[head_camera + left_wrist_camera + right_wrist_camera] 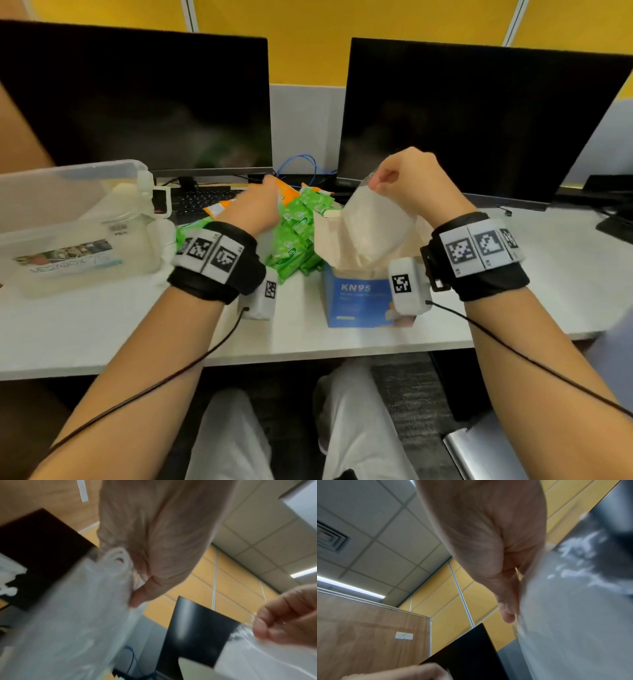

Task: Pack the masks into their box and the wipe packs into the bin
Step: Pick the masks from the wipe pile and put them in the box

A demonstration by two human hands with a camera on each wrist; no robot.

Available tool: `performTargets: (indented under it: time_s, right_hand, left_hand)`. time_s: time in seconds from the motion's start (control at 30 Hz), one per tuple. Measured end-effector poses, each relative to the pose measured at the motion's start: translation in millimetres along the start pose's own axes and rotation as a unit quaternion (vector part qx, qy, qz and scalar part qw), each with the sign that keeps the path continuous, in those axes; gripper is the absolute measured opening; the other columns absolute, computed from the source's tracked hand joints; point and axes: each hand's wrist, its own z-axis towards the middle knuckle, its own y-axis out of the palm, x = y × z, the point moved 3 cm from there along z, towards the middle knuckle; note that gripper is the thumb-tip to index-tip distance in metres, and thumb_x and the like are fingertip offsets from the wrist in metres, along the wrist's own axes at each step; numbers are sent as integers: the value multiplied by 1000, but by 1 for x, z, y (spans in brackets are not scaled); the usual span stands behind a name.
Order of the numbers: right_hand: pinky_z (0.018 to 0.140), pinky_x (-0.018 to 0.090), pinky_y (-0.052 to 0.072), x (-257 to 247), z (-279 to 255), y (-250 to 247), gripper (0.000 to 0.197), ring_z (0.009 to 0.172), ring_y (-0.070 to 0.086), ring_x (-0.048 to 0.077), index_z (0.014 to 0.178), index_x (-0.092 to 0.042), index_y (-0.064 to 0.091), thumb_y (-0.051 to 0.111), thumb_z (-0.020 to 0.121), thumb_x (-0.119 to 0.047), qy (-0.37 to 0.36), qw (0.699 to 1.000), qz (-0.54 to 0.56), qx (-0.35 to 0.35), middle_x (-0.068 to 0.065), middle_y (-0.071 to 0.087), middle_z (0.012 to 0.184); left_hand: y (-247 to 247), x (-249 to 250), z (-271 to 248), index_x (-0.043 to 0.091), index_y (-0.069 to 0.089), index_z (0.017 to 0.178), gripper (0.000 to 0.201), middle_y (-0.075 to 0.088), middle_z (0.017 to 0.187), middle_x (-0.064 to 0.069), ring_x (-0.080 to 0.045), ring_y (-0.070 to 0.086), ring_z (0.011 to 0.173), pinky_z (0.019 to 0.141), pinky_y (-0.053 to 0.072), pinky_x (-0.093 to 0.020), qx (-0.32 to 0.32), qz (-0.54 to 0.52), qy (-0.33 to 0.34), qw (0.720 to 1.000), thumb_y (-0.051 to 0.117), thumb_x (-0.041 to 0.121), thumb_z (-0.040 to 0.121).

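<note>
Mask [375, 222] above open mask box [356, 301]

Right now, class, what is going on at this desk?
A person is packing masks. The right hand pinches a wrapped mask above the open KN95 box. The left hand holds another wrapped mask over the green wipe packs, which lie on the desk, not yet in the clear bin.

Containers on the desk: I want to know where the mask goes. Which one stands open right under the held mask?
The blue KN95 box, flaps up, directly beneath the wrapped mask pinched by the right hand. The clear bin sits far left.
</note>
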Motion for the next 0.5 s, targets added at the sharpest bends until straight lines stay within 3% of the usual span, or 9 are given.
performTargets:
  time_s: [0.07,0.13,0.2,0.27,0.33,0.4,0.43,0.5]
  right_hand:
    - [89,26,44,-2,0,-3,21,110,59,25,109,-12,70,57,93,-14,-36,999,-25,-4,8,63,116]
    - [96,30,45,-3,0,4,20,112,57,25,109,-15,71,59,93,-17,-32,994,-85,-68,7,61,121]
    - [93,28,44,-5,3,20,18,109,58,23,103,-19,73,60,92,-17,-56,989,-91,-106,4,63,120]
    - [86,25,42,-2,5,40,21,106,60,23,106,-19,74,58,93,-17,-76,985,-93,-122,3,63,121]
    - [79,25,48,4,10,61,25,93,64,24,113,-14,71,55,95,-17,-66,986,-65,-138,8,65,117]
    - [67,25,55,11,12,80,28,71,65,21,119,-7,65,51,96,-15,-26,983,42,-179,12,66,107]
    - [63,26,58,14,10,88,30,68,65,21,123,-6,60,50,97,-13,5,971,118,-210,14,64,105]
    - [60,29,61,19,6,99,33,73,64,26,131,-5,49,48,98,-10,60,925,272,-257,20,57,106]
  left_hand:
    - [-22,0,-3,4,26,138,46,51,124,-31,-45,53,111,86,42,-46,120,-68,-9,990,34,-2,93]
    - [-35,4,-2,13,16,148,57,52,120,-27,-42,55,107,89,42,-47,227,-151,-10,962,35,2,95]
    - [-37,13,1,22,4,153,67,55,102,-15,-29,58,86,79,45,-39,265,-245,13,933,37,4,97]
    - [-31,23,3,27,7,152,66,51,80,-5,-16,50,62,60,41,-26,278,-328,51,901,34,2,96]
    - [-23,26,4,25,29,143,57,48,73,-2,-13,44,55,55,37,-25,290,-386,76,873,30,-3,94]
    - [-9,25,10,16,51,125,46,53,85,-3,-20,51,65,64,42,-33,284,-419,71,860,27,-4,92]
    - [1,25,15,13,57,118,43,56,94,-2,-22,54,74,68,45,-35,256,-446,56,856,27,-3,92]
    - [22,29,20,9,61,117,40,57,105,-4,-18,54,78,65,46,-32,148,-521,22,840,29,0,94]
